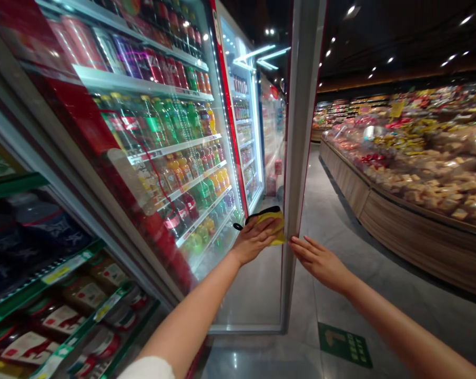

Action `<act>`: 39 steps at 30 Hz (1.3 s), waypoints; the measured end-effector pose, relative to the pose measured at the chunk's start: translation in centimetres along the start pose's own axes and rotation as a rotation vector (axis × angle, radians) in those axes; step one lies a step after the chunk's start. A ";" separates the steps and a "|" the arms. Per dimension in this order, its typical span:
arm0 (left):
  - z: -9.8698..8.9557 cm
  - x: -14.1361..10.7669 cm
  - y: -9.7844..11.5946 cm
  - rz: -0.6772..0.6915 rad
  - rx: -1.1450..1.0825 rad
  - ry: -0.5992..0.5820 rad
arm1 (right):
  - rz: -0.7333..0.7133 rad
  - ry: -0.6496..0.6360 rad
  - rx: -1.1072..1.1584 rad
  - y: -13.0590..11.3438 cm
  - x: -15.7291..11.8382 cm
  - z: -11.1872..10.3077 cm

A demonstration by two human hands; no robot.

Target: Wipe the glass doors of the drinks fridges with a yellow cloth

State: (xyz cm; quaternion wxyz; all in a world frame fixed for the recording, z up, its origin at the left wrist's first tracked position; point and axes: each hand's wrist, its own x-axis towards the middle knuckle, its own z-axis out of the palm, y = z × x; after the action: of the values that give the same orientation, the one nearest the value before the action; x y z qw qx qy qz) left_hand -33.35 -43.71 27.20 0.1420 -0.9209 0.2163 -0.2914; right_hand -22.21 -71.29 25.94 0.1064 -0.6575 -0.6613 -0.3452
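Note:
My left hand (254, 239) lies with fingers spread on a yellow cloth (276, 225) with a black edge, pressing it flat against the glass door (257, 284). A small black loop sticks out from the cloth's left side. At the door's grey frame (296, 173), my right hand (316, 261) has its fingers stretched out, the fingertips at the frame's right edge. The door stands open, and shelves of bottles and cans show in the lit drinks cooler (225, 95) behind it.
Green-edged shelves (70, 268) with jars and bottles stand at the lower left. A curved wood-panelled display (403, 231) piled with packaged goods is at the right. Between it and the door runs a grey floor with a green exit sign (345, 345).

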 end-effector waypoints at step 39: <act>1.4 -15.9 1.6 -0.503 0.178 0.069 | 0.130 0.005 0.010 -7.1 3.8 2.9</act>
State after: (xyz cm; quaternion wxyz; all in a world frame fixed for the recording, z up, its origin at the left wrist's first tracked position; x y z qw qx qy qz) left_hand -44.74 -37.26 17.94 0.1380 -0.9191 -0.0410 -0.3668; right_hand -28.40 -65.76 23.80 0.1335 -0.6975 -0.6188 -0.3358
